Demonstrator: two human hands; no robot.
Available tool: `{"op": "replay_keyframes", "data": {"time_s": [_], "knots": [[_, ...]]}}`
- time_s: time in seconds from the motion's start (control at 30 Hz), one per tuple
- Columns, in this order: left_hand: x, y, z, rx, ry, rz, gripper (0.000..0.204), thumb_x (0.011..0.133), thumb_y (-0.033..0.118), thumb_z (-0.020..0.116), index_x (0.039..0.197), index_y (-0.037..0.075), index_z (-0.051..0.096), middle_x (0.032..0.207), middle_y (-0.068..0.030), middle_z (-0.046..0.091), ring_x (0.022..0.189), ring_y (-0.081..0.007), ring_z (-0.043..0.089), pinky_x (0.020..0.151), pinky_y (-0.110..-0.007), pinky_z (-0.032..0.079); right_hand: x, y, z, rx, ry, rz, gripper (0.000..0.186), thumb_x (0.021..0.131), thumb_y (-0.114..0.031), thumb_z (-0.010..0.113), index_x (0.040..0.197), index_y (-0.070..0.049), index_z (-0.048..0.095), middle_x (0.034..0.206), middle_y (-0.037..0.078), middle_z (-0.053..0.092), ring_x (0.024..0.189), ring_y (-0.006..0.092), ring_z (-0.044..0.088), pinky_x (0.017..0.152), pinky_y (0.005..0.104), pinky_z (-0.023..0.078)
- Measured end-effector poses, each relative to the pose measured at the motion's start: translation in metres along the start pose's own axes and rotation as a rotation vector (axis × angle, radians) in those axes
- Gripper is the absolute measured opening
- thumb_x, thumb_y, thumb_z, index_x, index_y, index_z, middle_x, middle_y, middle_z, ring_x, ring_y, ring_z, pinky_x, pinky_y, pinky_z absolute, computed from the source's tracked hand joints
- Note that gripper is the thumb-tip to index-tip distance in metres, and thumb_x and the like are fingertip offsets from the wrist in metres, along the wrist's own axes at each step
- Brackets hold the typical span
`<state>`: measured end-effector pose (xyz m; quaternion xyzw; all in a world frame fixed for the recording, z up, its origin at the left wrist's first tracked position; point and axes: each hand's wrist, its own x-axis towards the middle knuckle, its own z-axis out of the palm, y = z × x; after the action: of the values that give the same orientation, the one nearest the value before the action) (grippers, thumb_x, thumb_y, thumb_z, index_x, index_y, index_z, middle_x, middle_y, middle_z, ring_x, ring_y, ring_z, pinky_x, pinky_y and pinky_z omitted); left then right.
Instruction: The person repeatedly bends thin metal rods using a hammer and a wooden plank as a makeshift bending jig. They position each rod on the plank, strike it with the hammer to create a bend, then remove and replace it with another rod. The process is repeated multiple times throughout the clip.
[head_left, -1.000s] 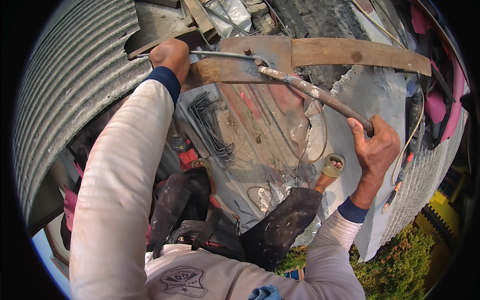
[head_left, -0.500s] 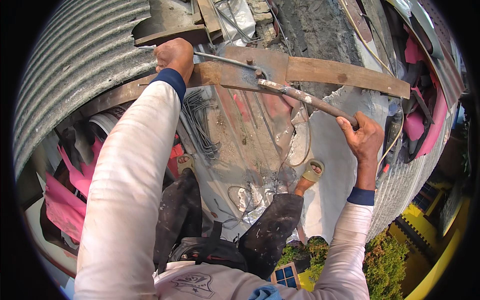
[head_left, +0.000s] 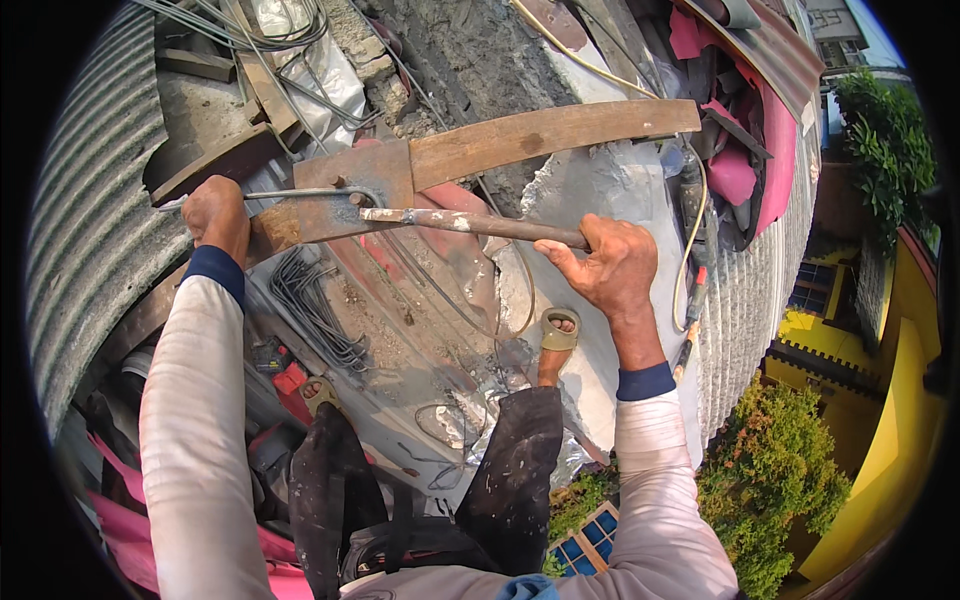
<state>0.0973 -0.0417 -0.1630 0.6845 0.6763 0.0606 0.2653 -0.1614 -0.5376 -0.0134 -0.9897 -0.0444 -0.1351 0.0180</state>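
Note:
My left hand (head_left: 217, 215) is closed round a thin steel rod (head_left: 295, 191) at the left. The rod runs right to two short metal pegs (head_left: 356, 199) on a flat rusty plate (head_left: 385, 172), where its end bends slightly downward. My right hand (head_left: 612, 262) is wrapped round the right end of a paint-spotted pipe lever (head_left: 480, 223), thumb along it. The lever's far end rests by the pegs, on or beside the rod; the exact contact is too small to tell. Beneath the plate lies a long wooden plank (head_left: 560, 135), reaching to the right.
A heap of bent steel rods (head_left: 310, 310) lies below the plank. My sandalled foot (head_left: 559, 330) stands on the grey sheet surface. A corrugated roof (head_left: 85, 230) borders the left side. A cable (head_left: 690, 250) loops at the right, beside a drop toward a yellow building (head_left: 885, 400).
The view has turned, so the plank and both hands appear farther left. The pipe lever stands at a slightly wider angle to the plank. Both hands keep their grips.

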Motion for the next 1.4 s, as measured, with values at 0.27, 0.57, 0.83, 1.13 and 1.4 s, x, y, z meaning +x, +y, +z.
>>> {"op": "replay_keyframes", "data": {"time_s": [0.27, 0.57, 0.83, 1.13, 1.4], "knots": [[0.029, 0.002, 0.002, 1.171, -0.182, 0.842, 0.026, 0.085, 0.010, 0.091, 0.111, 0.010, 0.088, 0.118, -0.0089, 0.084, 0.109, -0.0262, 0.081, 0.083, -0.044, 0.065, -0.013, -0.013, -0.003, 0.006, -0.011, 0.093, 0.075, 0.079, -0.077, 0.082, 0.060, -0.013, 0.049, 0.051, 0.006, 0.049, 0.047, 0.0272, 0.049, 0.054, 0.0427, 0.038], [-0.005, 0.005, -0.002, 1.356, -0.084, 0.763, 0.021, 0.076, 0.008, 0.097, 0.094, 0.016, 0.089, 0.090, 0.0061, 0.082, 0.078, -0.0054, 0.071, 0.060, -0.030, 0.057, -0.025, -0.026, 0.005, -0.014, 0.009, 0.113, 0.075, 0.081, -0.076, 0.080, 0.066, -0.011, 0.046, 0.059, 0.007, 0.046, 0.055, 0.0306, 0.051, 0.056, 0.0446, 0.035], [0.010, 0.002, 0.022, 1.229, -0.036, 0.692, 0.023, 0.081, 0.014, 0.092, 0.103, 0.013, 0.085, 0.102, 0.0027, 0.081, 0.091, -0.0111, 0.073, 0.073, -0.032, 0.056, -0.058, -0.063, 0.008, -0.006, 0.021, 0.256, 0.072, 0.084, -0.068, 0.082, 0.067, -0.010, 0.044, 0.061, 0.007, 0.048, 0.057, 0.0330, 0.053, 0.059, 0.0472, 0.039], [0.066, 0.010, 0.038, 0.151, -0.358, -0.048, 0.032, 0.100, 0.017, 0.069, 0.127, -0.001, 0.069, 0.131, -0.0147, 0.077, 0.114, -0.0260, 0.075, 0.101, -0.036, 0.056, -0.023, -0.024, -0.015, 0.116, -0.140, 0.256, 0.070, 0.086, -0.067, 0.084, 0.065, -0.006, 0.055, 0.057, 0.013, 0.055, 0.052, 0.0354, 0.055, 0.055, 0.0488, 0.043], [-0.014, -0.024, -0.088, -0.730, -0.639, 0.168, 0.014, 0.104, 0.001, 0.060, 0.109, -0.011, 0.053, 0.107, -0.0288, 0.076, 0.074, -0.0391, 0.079, 0.059, -0.041, 0.066, 0.034, -0.025, -0.023, 0.476, -0.293, 0.447, 0.068, 0.095, -0.065, 0.078, 0.071, -0.003, 0.064, 0.059, 0.008, 0.052, 0.059, 0.0209, 0.048, 0.058, 0.0418, 0.042]]}}
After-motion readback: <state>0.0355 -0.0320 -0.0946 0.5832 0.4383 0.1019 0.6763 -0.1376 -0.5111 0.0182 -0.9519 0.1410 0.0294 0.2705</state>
